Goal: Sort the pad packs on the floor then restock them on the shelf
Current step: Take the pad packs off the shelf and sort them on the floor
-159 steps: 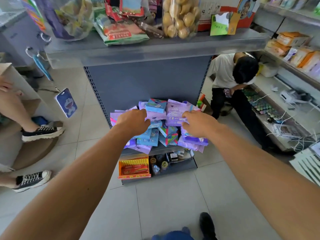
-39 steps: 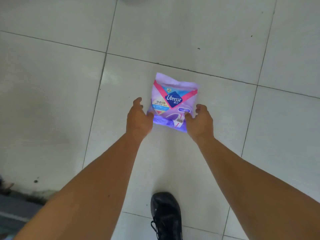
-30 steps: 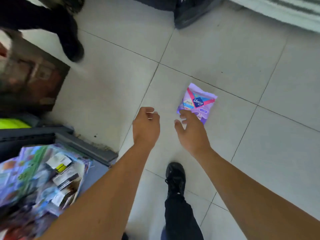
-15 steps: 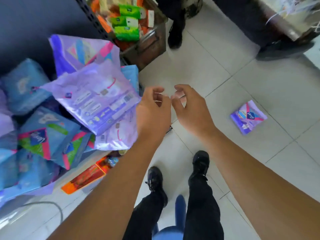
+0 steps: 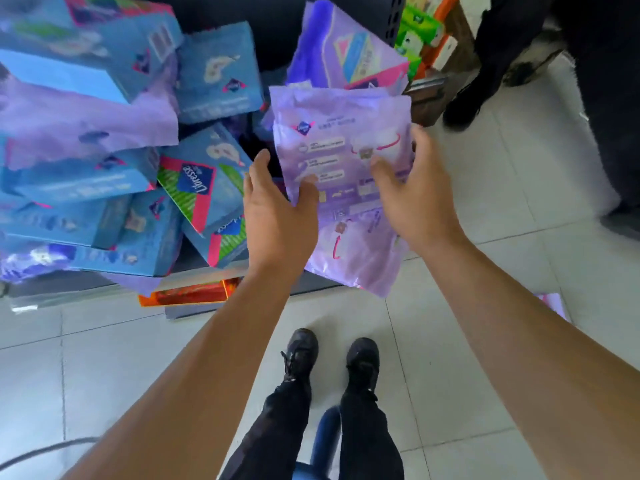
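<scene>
A heap of blue pad boxes [image 5: 204, 183] and lilac pad packs [image 5: 86, 116] lies jumbled on the low shelf [image 5: 204, 270]. At the heap's right end a large purple pad pack [image 5: 341, 140] hangs over the shelf edge. My left hand [image 5: 278, 211] holds its left side, thumb on the printed face. My right hand [image 5: 414, 188] holds its right side, thumb likewise on the face. Another purple pack [image 5: 349, 50] leans behind it. A corner of a small purple pack [image 5: 554, 304] on the floor shows beside my right forearm.
An orange box [image 5: 192, 294] sits under the shelf. A crate of green and orange packs [image 5: 420, 29] stands at the shelf's right. Another person's dark shoes [image 5: 462, 107] and legs are at top right. My own feet [image 5: 301, 348] stand on the tiled floor.
My view has swung from the floor to the shelf. Both hands, empty half a second ago, have reached forward and taken hold of the large purple pack.
</scene>
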A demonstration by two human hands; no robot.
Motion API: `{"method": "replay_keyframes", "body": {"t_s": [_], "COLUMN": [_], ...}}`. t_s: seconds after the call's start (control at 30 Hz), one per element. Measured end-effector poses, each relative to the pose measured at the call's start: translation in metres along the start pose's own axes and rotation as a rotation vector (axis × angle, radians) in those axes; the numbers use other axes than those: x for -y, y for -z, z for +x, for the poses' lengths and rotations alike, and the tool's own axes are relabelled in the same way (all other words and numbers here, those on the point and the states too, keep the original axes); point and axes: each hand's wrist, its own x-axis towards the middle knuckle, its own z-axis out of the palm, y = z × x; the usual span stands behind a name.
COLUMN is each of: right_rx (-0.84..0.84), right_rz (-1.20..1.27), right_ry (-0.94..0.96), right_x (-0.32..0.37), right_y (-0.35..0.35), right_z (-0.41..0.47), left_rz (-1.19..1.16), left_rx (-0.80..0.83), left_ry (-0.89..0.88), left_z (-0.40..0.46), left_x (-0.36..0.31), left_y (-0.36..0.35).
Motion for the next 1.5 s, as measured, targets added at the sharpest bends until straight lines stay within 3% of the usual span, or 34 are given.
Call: {"method": "replay_keyframes", "body": {"t_s": [0.23,0.33,0.43,0.57,0.67,0.73,0.83,0.9,1.0,1.07,1.13,1.2,1.33,1.5], "right_rx": [-0.026,-0.065,-0.045,-0.128,-0.118,-0.117,-0.305,-0.473,-0.528,-0.501,-0.502,-0.535,-0.646,-0.63], "right_rz": [0.177,0.269,0.247,0.031,0.354,0.641,0.732,0.748,0.914,1.044,1.122,1.164,1.1,0.852], "right_ry": [-0.063,-0.086,-0.116,-0.093,-0.25,-0.337,-0.416,-0.476,-0.574,-0.624,-0.679,-0.721,-0.86,-1.013], "right_x": [0.011,0.005,-0.006,-0.02,-0.018,-0.022,-0.051,-0.079,-0.121,-0.143,-0.168,-0.199,-0.272,-0.359], "right_y": [0.004,0.02,0.036,0.065,0.089,0.11,0.144,0.167,0.197,0.217,0.236,0.254,0.292,0.32], "right_z": [-0.01,-0.019,-0.028,-0.047,-0.074,-0.09,-0.112,-0.129,-0.159,-0.176,-0.19,-0.2,-0.207,-0.214], "left_rz": [-0.172,-0.231,-0.319,-0.301,-0.3,-0.236,-0.139,-0.118,0.032,0.149,0.139,0.173,0.219,0.362], "left_rx": [-0.033,0.06,0.141,0.201,0.342,0.553,0.861,0.871,0.736,0.846,1.053,1.166,1.144,1.132], "left_ry": [-0.025,-0.057,-0.053,-0.134,-0.198,-0.292,-0.395,-0.352,-0.4,-0.319,-0.088,0.033,0.063,-0.001], "left_z": [-0.008,-0.019,-0.032,-0.059,-0.088,-0.106,-0.125,-0.131,-0.133,-0.139,-0.151,-0.163,-0.193,-0.237], "left_x": [-0.017,-0.031,-0.042,-0.065,-0.081,-0.089,-0.096,-0.098,-0.096,-0.093,-0.091,-0.087,-0.078,-0.072], "left_y": [0.003,-0.001,-0.012,-0.04,-0.065,-0.082,-0.11,-0.129,-0.168,-0.197,-0.229,-0.264,-0.34,-0.43]}}
